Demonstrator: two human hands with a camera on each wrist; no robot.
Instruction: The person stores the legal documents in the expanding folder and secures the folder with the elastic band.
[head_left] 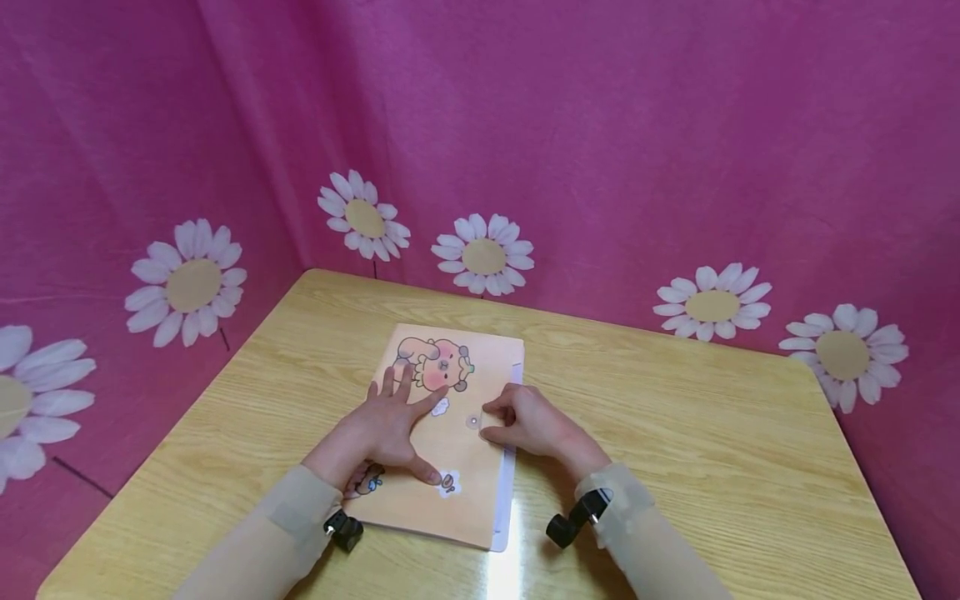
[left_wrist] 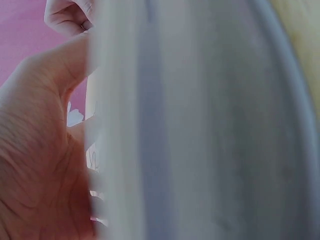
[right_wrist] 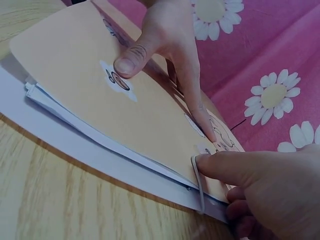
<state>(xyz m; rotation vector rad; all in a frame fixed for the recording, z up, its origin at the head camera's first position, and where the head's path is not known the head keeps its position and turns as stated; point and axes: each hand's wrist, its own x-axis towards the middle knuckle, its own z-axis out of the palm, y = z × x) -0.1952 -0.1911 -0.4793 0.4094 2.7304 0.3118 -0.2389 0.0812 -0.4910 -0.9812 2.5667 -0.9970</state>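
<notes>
A peach folder [head_left: 465, 500] with a cartoon bear on its cover lies on the table, papers [right_wrist: 45, 100] showing between its covers. My left hand [head_left: 386, 425] rests on the cover with fingers spread. At the folder's right edge, my right hand [head_left: 528, 421] pinches a thin white elastic cord [right_wrist: 199, 187], the thumb beside a small round button [head_left: 473, 422]. The cord loops over the edge in the right wrist view. Close up in the left wrist view, the blurred folder edge [left_wrist: 185, 125] hides most of the left fingers.
The wooden table [head_left: 675, 467] extends to both sides of the folder. A pink curtain [head_left: 600, 150] with white daisies hangs along its back and left side. A small black camera [head_left: 573, 521] is strapped to the right wrist, another [head_left: 345, 531] to the left.
</notes>
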